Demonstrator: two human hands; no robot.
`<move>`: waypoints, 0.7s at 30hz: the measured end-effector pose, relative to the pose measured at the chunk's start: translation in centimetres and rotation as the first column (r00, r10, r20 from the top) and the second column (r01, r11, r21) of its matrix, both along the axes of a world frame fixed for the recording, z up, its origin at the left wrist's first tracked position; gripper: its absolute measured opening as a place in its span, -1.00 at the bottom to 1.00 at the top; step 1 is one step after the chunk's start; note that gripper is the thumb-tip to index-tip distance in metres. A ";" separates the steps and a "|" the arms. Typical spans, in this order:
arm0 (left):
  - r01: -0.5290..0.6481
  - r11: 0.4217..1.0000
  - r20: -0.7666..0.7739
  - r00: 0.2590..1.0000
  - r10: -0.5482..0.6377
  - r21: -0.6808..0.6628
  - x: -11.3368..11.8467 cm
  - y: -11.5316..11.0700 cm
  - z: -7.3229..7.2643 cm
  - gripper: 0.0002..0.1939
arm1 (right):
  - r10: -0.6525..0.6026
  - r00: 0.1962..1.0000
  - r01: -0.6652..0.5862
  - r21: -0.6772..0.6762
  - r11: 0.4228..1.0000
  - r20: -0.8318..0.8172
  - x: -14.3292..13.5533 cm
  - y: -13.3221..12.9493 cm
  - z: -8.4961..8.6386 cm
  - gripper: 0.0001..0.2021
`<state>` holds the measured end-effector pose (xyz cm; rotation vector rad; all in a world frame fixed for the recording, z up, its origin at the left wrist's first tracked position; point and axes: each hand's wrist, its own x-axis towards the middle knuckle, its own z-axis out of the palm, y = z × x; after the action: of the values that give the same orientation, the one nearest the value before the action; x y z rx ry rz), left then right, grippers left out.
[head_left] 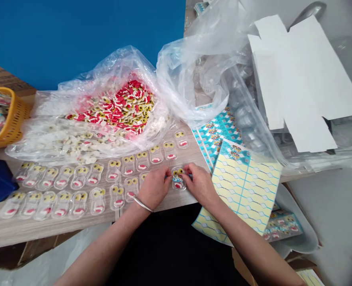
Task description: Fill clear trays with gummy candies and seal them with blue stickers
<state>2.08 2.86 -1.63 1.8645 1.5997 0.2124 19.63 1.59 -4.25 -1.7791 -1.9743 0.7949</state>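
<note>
1. Blister pack [178, 179] lies on the counter [45, 226] at the near edge, long axis running near to far.
2. Left hand [154, 187] pinches its left side.
3. Right hand [198, 184] pinches its right side, equally close.

Packets [74, 186] lay in rows on your surface [45, 226], candy bag [113, 107] behind them, sticker sheet [241, 186] right, basket [12, 119] far left.

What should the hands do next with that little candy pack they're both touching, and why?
Probably press the blue sticker flat onto the candy pack. The left hand and right hand pinch it from both sides on the table edge, with a sticker already on it, while the packs in the rows beside it show none.
</note>
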 end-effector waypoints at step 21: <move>-0.480 0.650 0.237 0.666 0.707 -0.589 -6.0 -13.7 0.1 -0.67 | 0.334 0.917 -0.317 -0.110 0.942 0.219 -5.6 -5.7 1.3 -0.90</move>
<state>-3.96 -10.81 -1.49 0.7465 1.6889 0.4583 14.00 -4.10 -2.92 -1.6691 -2.4740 0.7942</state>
